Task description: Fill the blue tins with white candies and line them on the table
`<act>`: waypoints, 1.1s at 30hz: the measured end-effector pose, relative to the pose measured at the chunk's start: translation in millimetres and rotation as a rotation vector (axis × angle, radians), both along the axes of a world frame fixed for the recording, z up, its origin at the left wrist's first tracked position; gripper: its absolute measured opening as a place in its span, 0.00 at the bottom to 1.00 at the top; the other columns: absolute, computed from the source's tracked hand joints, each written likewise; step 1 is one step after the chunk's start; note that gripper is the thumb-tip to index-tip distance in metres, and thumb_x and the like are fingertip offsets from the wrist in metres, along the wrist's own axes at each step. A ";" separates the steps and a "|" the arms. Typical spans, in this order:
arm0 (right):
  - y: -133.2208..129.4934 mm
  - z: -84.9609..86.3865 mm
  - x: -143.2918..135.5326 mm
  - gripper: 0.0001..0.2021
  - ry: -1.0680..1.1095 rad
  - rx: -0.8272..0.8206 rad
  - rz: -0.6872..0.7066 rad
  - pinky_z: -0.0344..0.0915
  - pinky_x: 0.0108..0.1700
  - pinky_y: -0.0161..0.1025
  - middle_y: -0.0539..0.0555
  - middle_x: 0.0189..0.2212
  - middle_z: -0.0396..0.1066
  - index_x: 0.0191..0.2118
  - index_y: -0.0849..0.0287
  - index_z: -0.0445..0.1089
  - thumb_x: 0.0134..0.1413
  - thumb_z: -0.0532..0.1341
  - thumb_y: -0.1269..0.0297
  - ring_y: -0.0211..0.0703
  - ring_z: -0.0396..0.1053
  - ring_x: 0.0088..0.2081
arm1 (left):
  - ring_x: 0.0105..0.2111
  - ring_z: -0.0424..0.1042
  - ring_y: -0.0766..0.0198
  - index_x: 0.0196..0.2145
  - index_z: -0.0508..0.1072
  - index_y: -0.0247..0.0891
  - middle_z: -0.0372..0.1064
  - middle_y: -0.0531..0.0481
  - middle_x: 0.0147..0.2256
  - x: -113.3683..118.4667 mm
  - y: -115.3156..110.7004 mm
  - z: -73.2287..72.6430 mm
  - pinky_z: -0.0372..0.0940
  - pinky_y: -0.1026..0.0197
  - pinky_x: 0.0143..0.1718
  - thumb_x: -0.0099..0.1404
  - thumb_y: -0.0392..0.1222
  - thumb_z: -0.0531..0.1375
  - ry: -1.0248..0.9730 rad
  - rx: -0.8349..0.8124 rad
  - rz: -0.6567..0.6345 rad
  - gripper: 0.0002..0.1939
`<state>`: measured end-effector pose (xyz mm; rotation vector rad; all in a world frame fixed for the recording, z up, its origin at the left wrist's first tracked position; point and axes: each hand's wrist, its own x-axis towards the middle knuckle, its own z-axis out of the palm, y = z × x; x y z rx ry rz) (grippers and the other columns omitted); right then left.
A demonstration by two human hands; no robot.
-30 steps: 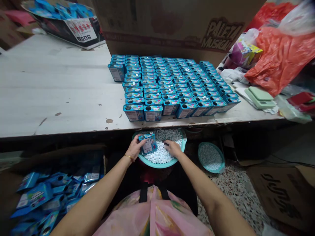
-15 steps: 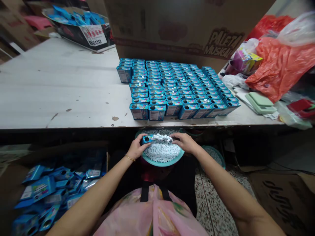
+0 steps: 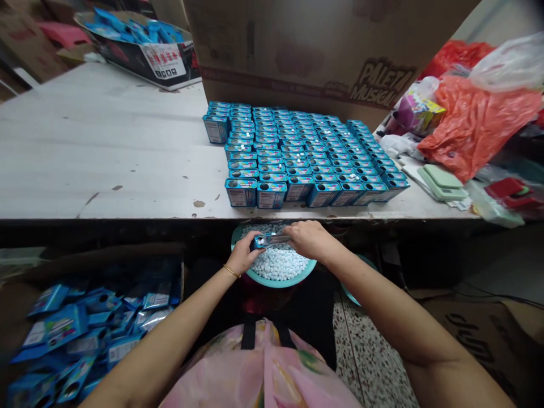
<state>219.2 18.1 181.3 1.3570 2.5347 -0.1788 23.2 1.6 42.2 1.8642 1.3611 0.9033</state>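
Observation:
Over a teal basin (image 3: 281, 282) of small white candies (image 3: 280, 263), my left hand (image 3: 243, 254) is closed around a small blue box (image 3: 257, 242). Some white shows at the round hole of that box. My right hand (image 3: 306, 238) grips a clear scoop (image 3: 278, 238), whose tip meets the box at the hole. Few or no candies show in the scoop. Rows of blue boxes (image 3: 297, 164) stand upright on the white table beyond the hands, with a few loose candies on their tops.
The white table (image 3: 106, 164) has a large carton (image 3: 289, 51) behind the rows. An open box of blue packs (image 3: 148, 62) stands far left. Bags (image 3: 480, 119) and a pale green scale (image 3: 442, 182) lie right. A carton of blue boxes (image 3: 85, 323) sits low left.
The scoop was heaped with white candies and now looks nearly bare. My right hand has turned over and come closer to my left hand, which still holds the blue box.

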 end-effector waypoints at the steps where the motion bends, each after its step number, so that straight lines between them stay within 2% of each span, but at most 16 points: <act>1: -0.8 2.2 0.0 0.13 0.001 0.002 -0.004 0.58 0.39 0.38 0.56 0.37 0.70 0.42 0.57 0.66 0.54 0.49 0.64 0.44 0.67 0.38 | 0.36 0.66 0.61 0.43 0.63 0.39 0.66 0.50 0.36 0.1 -1.0 -0.1 0.60 0.59 0.40 0.52 0.41 0.58 -0.014 -0.004 0.007 0.19; 4: -5.3 9.6 9.4 0.14 0.046 0.008 -0.021 0.58 0.40 0.38 0.55 0.39 0.70 0.44 0.55 0.65 0.54 0.49 0.63 0.43 0.67 0.40 | 0.37 0.66 0.61 0.43 0.64 0.39 0.66 0.50 0.36 -7.3 -8.9 8.0 0.61 0.58 0.41 0.52 0.42 0.59 -0.079 -0.025 0.041 0.19; 7: -12.7 9.5 34.4 0.15 0.205 0.018 -0.063 0.59 0.43 0.36 0.53 0.42 0.69 0.47 0.53 0.63 0.54 0.50 0.61 0.41 0.65 0.43 | 0.36 0.67 0.61 0.43 0.64 0.39 0.66 0.50 0.36 -34.5 -21.0 33.4 0.62 0.57 0.41 0.53 0.42 0.58 -0.157 -0.058 0.093 0.18; 9: -17.2 -1.1 55.7 0.15 0.351 0.016 -0.114 0.59 0.44 0.36 0.52 0.44 0.68 0.47 0.53 0.64 0.54 0.50 0.60 0.41 0.65 0.44 | 0.36 0.67 0.61 0.43 0.64 0.40 0.66 0.51 0.37 -62.2 -25.2 55.7 0.62 0.57 0.41 0.53 0.42 0.59 -0.204 -0.051 0.166 0.18; 11: -19.8 -20.3 74.4 0.16 0.451 0.009 -0.188 0.60 0.45 0.38 0.51 0.44 0.69 0.47 0.52 0.64 0.53 0.51 0.59 0.42 0.66 0.44 | 0.37 0.66 0.61 0.44 0.63 0.40 0.66 0.51 0.37 -92.4 -21.6 74.8 0.62 0.57 0.43 0.52 0.40 0.60 -0.224 -0.002 0.262 0.20; 13: -20.8 -44.0 85.8 0.17 0.497 -0.023 -0.260 0.62 0.45 0.40 0.52 0.44 0.69 0.46 0.53 0.65 0.52 0.51 0.57 0.44 0.67 0.43 | 0.38 0.66 0.62 0.44 0.63 0.39 0.65 0.51 0.37 -119.7 -8.4 84.9 0.61 0.57 0.44 0.51 0.39 0.60 -0.240 0.059 0.331 0.20; 16: -22.2 -76.8 88.4 0.18 0.521 -0.110 -0.317 0.62 0.46 0.41 0.53 0.44 0.69 0.46 0.53 0.66 0.51 0.50 0.55 0.47 0.66 0.45 | 0.36 0.66 0.64 0.44 0.63 0.36 0.65 0.51 0.36 -147.5 27.1 82.8 0.63 0.59 0.42 0.53 0.40 0.59 -0.312 0.088 0.348 0.20; 20: -25.0 -106.6 84.1 0.19 0.513 -0.221 -0.381 0.63 0.45 0.41 0.53 0.44 0.70 0.46 0.52 0.66 0.49 0.52 0.52 0.48 0.66 0.45 | 0.37 0.67 0.64 0.44 0.63 0.33 0.66 0.48 0.36 -163.1 80.0 75.9 0.63 0.59 0.42 0.52 0.40 0.59 -0.299 0.157 0.352 0.20; 23: -25.2 -124.6 88.9 0.21 0.484 -0.251 -0.426 0.64 0.45 0.41 0.54 0.42 0.71 0.45 0.53 0.67 0.46 0.54 0.50 0.50 0.67 0.44 | 0.40 0.67 0.61 0.45 0.64 0.33 0.65 0.45 0.41 -185.6 97.2 75.7 0.63 0.58 0.41 0.49 0.39 0.62 -0.243 0.208 0.321 0.25; 25: -23.9 -137.5 95.6 0.22 0.445 -0.276 -0.443 0.64 0.45 0.40 0.54 0.42 0.71 0.45 0.53 0.67 0.44 0.55 0.50 0.50 0.68 0.43 | 0.41 0.67 0.62 0.46 0.64 0.33 0.64 0.44 0.43 -213.8 85.7 67.8 0.63 0.59 0.38 0.49 0.40 0.61 -0.278 0.270 0.422 0.25; 27: -22.5 -150.0 102.5 0.23 0.409 -0.307 -0.464 0.64 0.44 0.40 0.53 0.41 0.72 0.46 0.52 0.67 0.42 0.56 0.49 0.50 0.68 0.43 | 0.35 0.69 0.66 0.42 0.66 0.33 0.66 0.46 0.37 -246.4 52.4 49.7 0.64 0.62 0.34 0.53 0.44 0.58 -0.312 0.291 0.629 0.19; 29: -21.9 -159.3 106.2 0.24 0.387 -0.309 -0.517 0.65 0.43 0.39 0.52 0.40 0.72 0.45 0.51 0.67 0.41 0.57 0.49 0.50 0.69 0.42 | 0.24 0.67 0.71 0.35 0.68 0.32 0.66 0.51 0.27 -274.6 5.7 22.9 0.63 0.66 0.27 0.57 0.48 0.54 -0.330 0.201 0.897 0.15; 30: -22.0 -161.9 105.8 0.23 0.386 -0.305 -0.548 0.66 0.42 0.39 0.51 0.39 0.73 0.45 0.50 0.68 0.39 0.58 0.48 0.50 0.69 0.41 | 0.20 0.65 0.72 0.33 0.67 0.33 0.65 0.52 0.24 -285.5 -17.0 7.4 0.62 0.68 0.24 0.57 0.50 0.53 -0.324 0.092 0.970 0.16; 32: -22.6 -161.8 99.1 0.22 0.402 -0.297 -0.601 0.67 0.40 0.38 0.50 0.37 0.74 0.42 0.48 0.70 0.37 0.58 0.48 0.51 0.69 0.41 | 0.20 0.65 0.71 0.30 0.68 0.33 0.65 0.52 0.23 -300.0 -49.7 -24.5 0.61 0.69 0.22 0.54 0.51 0.55 -0.273 -0.068 1.085 0.16; 33: -22.8 -159.4 93.0 0.21 0.415 -0.301 -0.618 0.68 0.39 0.38 0.49 0.36 0.74 0.40 0.47 0.71 0.36 0.58 0.48 0.51 0.70 0.41 | 0.23 0.66 0.70 0.32 0.68 0.33 0.67 0.51 0.25 -304.0 -57.3 -39.4 0.62 0.68 0.24 0.53 0.50 0.56 -0.239 -0.061 1.134 0.16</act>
